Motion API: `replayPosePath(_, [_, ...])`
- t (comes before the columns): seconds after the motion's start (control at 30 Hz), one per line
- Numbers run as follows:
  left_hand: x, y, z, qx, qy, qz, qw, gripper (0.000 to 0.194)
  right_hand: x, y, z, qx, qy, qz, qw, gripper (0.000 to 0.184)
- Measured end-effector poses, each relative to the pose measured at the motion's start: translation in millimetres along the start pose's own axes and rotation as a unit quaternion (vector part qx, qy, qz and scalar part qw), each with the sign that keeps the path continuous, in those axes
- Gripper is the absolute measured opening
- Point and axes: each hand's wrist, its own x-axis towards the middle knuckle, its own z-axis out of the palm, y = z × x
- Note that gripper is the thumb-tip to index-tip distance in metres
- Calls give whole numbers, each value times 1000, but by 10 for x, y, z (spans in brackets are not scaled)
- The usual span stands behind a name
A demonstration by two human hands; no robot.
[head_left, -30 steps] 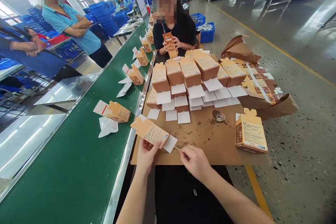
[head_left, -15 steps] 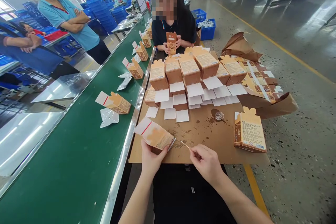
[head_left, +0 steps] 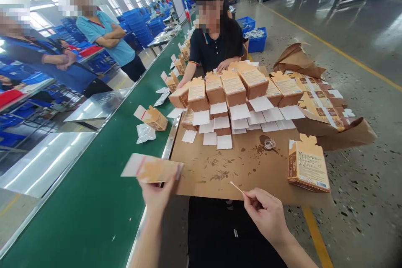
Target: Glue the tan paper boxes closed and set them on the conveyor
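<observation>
My left hand (head_left: 157, 194) grips a small orange-and-white cardboard box (head_left: 160, 169) from below, smeared by motion, over the rail between the green belt and the cardboard-topped table. The box lies tilted on its side, its white flap pointing left. Over the table's front edge, my right hand (head_left: 265, 207) pinches a cotton swab (head_left: 236, 186) with its tip pointing up and left. Ahead of that hand a small clear round dish (head_left: 269, 144) sits among wet spots on the cardboard (head_left: 201, 176). To the right stands another orange box (head_left: 309, 165).
A pile of boxes (head_left: 232, 88) with white flaps covers the table's far side. Boxes (head_left: 153, 118) and a silvery packet (head_left: 145, 133) lie on the green belt (head_left: 103, 192). Across the table sits a co-worker (head_left: 213, 46); brown wrapping paper (head_left: 342, 136) hangs at the right.
My left hand has carried the box left, from the table to the belt's edge. The co-worker's held box has left their chest, and one arm now reaches toward a box beside the pile.
</observation>
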Motion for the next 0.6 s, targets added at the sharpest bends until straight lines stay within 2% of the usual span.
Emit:
replayPosePath(0.07, [306,-55,-338,11,77,3,997,101,-30,69,-12,3,2,-1,1000,36])
replayPosePath(0.13, [509,-115,-621,50,82,-18,995,100,-63,135,-7,5,4,1,1000,36])
replayPosePath(0.2, [607,-182,-783,101,75,-33,992,93,-78,167,18,5,4,6,1000,38])
replayPosePath(0.3, [683,-253,-808,146,81,-30,986,84,-42,131,83,7,-10,10,1000,41])
replayPosePath(0.47, [920,-193,-656,141,51,-64,987,85,103,24,179,35,-37,-5,999,39])
replayPosePath(0.53, [956,-165,-635,138,54,-78,986,88,142,13,151,36,-40,-9,999,37])
replayPosePath(0.6, [879,-176,-660,137,72,-73,985,94,160,12,62,27,-30,-9,999,36])
